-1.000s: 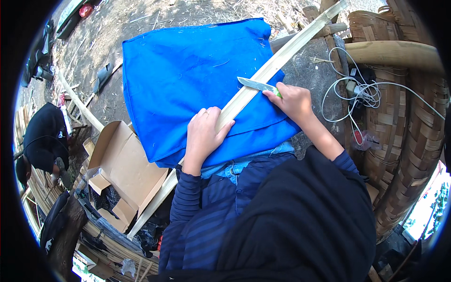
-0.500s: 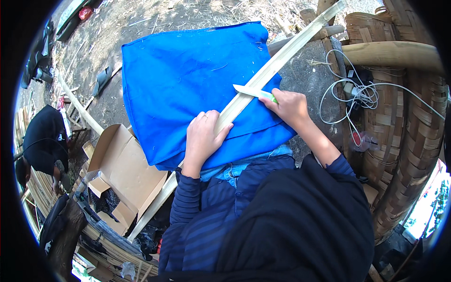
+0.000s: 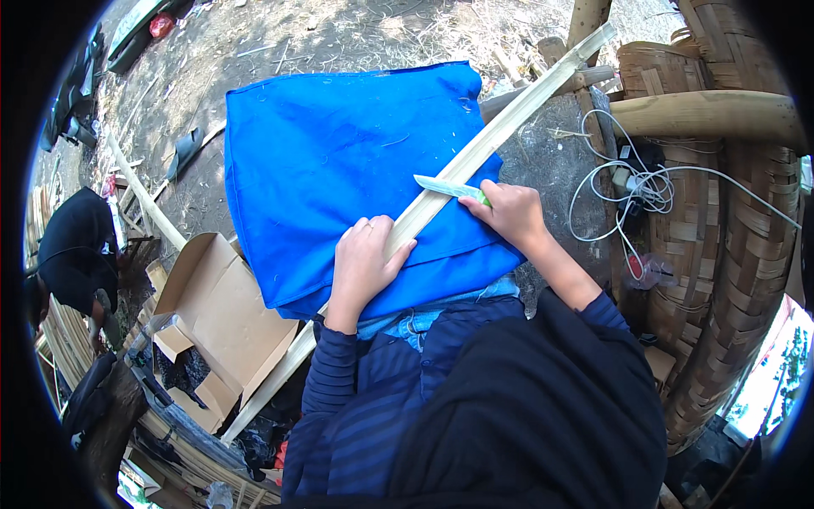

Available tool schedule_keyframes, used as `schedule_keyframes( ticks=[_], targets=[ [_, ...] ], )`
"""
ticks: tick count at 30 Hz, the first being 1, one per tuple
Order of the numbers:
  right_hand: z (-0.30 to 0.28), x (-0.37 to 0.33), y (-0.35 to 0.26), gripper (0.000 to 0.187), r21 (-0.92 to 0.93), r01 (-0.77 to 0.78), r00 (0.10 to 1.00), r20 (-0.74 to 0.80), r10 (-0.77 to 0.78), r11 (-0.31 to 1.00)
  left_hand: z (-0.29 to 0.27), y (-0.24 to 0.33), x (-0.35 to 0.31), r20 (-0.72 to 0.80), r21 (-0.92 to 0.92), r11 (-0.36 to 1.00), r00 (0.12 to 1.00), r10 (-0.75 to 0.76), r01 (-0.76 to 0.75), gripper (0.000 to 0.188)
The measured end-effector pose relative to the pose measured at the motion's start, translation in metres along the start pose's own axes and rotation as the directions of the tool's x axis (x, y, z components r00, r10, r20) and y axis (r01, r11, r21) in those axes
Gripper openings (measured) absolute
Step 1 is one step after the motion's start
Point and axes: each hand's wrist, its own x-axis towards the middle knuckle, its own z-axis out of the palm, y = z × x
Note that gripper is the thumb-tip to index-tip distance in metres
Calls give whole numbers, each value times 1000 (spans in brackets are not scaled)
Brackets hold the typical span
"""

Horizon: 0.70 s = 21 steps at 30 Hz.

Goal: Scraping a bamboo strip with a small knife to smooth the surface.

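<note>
Across blue cloth (image 3: 339,153), pale strip (image 3: 506,125), straw-littered ground (image 3: 314,42), woven panels (image 3: 688,229) beside.

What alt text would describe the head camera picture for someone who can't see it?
A person's left hand grips a long pale strip slanting over blue cloth; the right hand holds a green-handled knife across it. An open cardboard box lies at left, coiled white cable at right.

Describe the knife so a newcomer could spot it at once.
Start at the large blue cloth in the upper middle, then follow the pale bamboo strip slanting across it. There the right hand grips the knife, laid across the strip; its pointed, silvery blade and green handle set it apart.
</note>
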Motion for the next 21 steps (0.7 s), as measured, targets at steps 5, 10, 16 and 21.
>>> schedule_keyframes(
  ticks=[5,10,16,21],
  targets=[
    [5,12,39,47,-164,-216,974,-109,200,963,2,0,4,-25,-10,1000,999,22,-22,35],
    [-1,8,41,47,-58,-93,995,-28,92,994,0,1,-2,-15,-12,1000,1000,8,-8,35],
    [-3,4,5,46,-30,51,998,27,-50,998,3,-3,-1,-16,-32,999,1000,13,-14,35],
    [6,12,39,47,-138,-298,953,-107,285,945,2,0,1,-4,-24,999,1000,26,-26,35]
  ],
)
